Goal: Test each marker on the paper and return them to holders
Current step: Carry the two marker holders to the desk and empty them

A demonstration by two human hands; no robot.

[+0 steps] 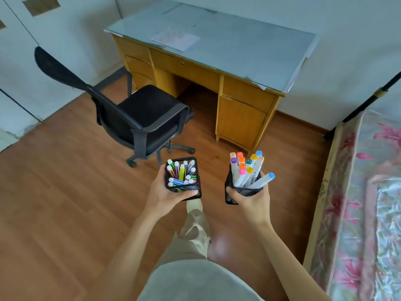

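My left hand [161, 193] grips a black mesh holder [196, 193] packed with several thin coloured markers [181, 173] with white caps. My right hand [252, 198] grips a second black mesh holder [229, 193] holding several thick white markers [244, 170] with coloured end caps; one blue-capped marker leans out to the right. Both holders are carried in the air above the wooden floor, in front of my body. A sheet of paper [175, 39] lies on the glass-topped desk [249, 53] far ahead.
A black office chair [143, 115] stands between me and the wooden desk, turned sideways. A bed with a floral cover [364, 192] runs along the right. White cabinet doors [32, 51] line the left wall. Wooden floor [65, 181] spreads around me.
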